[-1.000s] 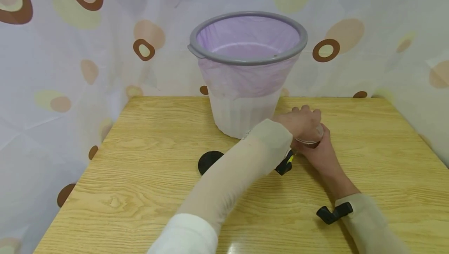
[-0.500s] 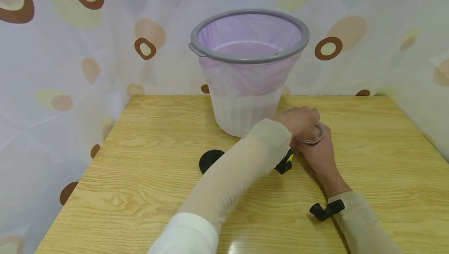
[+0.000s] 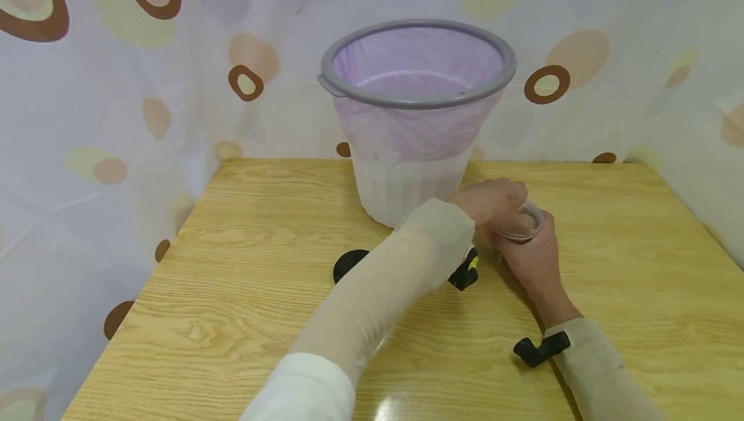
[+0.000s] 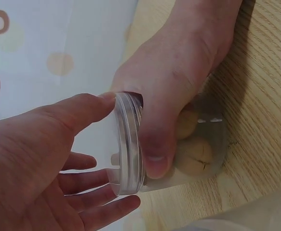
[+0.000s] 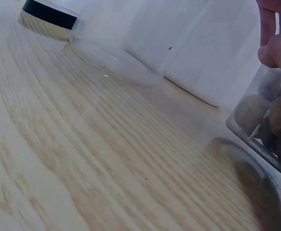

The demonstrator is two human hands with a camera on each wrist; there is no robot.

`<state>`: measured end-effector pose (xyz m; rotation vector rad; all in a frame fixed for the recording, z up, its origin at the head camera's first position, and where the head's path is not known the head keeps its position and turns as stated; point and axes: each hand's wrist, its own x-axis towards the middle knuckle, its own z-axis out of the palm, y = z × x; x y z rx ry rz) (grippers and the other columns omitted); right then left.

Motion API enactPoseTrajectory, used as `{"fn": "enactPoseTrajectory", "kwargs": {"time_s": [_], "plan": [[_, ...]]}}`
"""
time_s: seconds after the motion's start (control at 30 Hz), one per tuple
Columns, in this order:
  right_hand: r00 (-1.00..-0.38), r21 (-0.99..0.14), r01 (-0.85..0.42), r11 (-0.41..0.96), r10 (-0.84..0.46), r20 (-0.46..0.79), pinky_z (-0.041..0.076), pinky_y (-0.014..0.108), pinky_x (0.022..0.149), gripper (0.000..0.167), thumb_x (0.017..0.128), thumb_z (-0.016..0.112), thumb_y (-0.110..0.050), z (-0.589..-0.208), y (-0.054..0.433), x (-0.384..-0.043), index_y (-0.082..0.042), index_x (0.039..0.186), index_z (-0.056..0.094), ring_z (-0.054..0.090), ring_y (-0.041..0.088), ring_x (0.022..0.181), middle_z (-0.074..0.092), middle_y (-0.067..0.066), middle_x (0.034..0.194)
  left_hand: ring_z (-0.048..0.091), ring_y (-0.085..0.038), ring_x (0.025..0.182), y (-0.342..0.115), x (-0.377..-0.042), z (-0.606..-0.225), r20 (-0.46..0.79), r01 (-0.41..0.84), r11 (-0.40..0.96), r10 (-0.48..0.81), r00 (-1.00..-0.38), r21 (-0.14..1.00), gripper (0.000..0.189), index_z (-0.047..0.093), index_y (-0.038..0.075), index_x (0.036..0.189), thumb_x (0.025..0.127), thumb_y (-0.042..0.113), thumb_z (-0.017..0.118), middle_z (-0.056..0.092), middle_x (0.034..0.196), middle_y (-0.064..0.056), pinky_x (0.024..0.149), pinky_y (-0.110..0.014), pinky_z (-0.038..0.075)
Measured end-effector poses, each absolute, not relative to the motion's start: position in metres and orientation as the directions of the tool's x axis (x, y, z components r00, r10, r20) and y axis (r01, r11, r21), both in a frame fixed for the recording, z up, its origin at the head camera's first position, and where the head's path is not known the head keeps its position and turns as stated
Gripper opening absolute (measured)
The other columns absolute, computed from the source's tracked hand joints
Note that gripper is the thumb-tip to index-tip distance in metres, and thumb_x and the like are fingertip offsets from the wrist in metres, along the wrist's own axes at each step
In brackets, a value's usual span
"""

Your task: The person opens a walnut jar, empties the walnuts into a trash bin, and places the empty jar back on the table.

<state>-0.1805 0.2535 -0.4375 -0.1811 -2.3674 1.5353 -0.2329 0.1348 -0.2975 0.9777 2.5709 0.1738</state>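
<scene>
A clear jar point(image 5: 250, 113) holds several round brown nuts point(image 4: 195, 155) that look like walnuts. My right hand point(image 3: 533, 258) grips the jar's side, its thumb along the wall in the left wrist view. Reaching across from the left, my left hand point(image 3: 493, 205) holds the jar's clear lid point(image 4: 130, 144) by the rim. The left thumb lies on one side of that lid and the fingers on the other. In the left wrist view, the lid sits at the mouth of the jar. The left arm and hand hide part of the jar in the head view.
A white bin point(image 3: 401, 188) with a purple liner point(image 3: 415, 127) and grey rim stands behind the hands. A black disc point(image 3: 347, 262) lies partly behind the left forearm. Another clear container point(image 5: 116, 60) stands on the wooden table point(image 3: 250, 318). Patterned cloth hangs around.
My left hand has turned on the lid, its raised knuckles dropping and drawing slightly left. More of the lid shows now. The right hand and jar have shifted slightly.
</scene>
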Motion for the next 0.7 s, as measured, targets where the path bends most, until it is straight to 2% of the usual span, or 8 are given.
{"fn": "enactPoseTrajectory", "kwargs": {"time_s": [0.17,0.37,0.53,0.7], "plan": [[-0.954,-0.887,-0.051,0.458,0.242,0.179,0.039,0.023,0.092,0.088,0.083,0.078,-0.032,-0.431,0.255,-0.175,-0.006,0.149,0.025,0.047,0.015,0.118,0.045,0.011,0.142,0.046,-0.008,0.081,0.131,-0.232,-0.299,-0.28,0.616,0.749,0.663,-0.695,0.245,0.03,0.049,0.019,0.099,0.092,0.045,0.062,0.048,0.094,0.007,0.065,-0.02,0.036],[-0.97,-0.869,-0.081,0.488,0.161,0.181,0.04,0.032,0.095,0.092,0.084,0.078,-0.036,-0.417,0.256,-0.17,-0.01,0.151,0.02,0.046,0.024,0.125,0.041,0.012,0.145,0.049,-0.009,0.095,0.123,-0.23,-0.295,-0.256,0.621,0.743,0.669,-0.698,0.25,0.043,0.049,0.019,0.115,0.09,0.053,0.058,0.048,0.113,0.005,0.075,-0.02,0.041],[-0.972,-0.835,-0.126,0.536,0.101,0.212,0.042,0.036,0.092,0.093,0.084,0.078,-0.035,-0.405,0.256,-0.167,-0.01,0.152,0.021,0.049,0.029,0.124,0.045,0.015,0.143,0.05,-0.01,0.1,0.118,-0.229,-0.289,-0.257,0.616,0.737,0.675,-0.692,0.276,0.048,0.048,0.019,0.125,0.09,0.051,0.057,0.047,0.12,0.004,0.078,-0.021,0.043],[-0.971,-0.783,-0.168,0.599,0.039,0.238,0.046,0.049,0.088,0.096,0.084,0.077,-0.037,-0.396,0.255,-0.164,-0.008,0.154,0.018,0.053,0.037,0.12,0.044,0.021,0.142,0.049,-0.009,0.106,0.111,-0.225,-0.285,-0.223,0.662,0.713,0.701,-0.677,0.231,0.048,0.05,0.018,0.125,0.09,0.051,0.056,0.051,0.122,0.004,0.08,-0.02,0.044]]}}
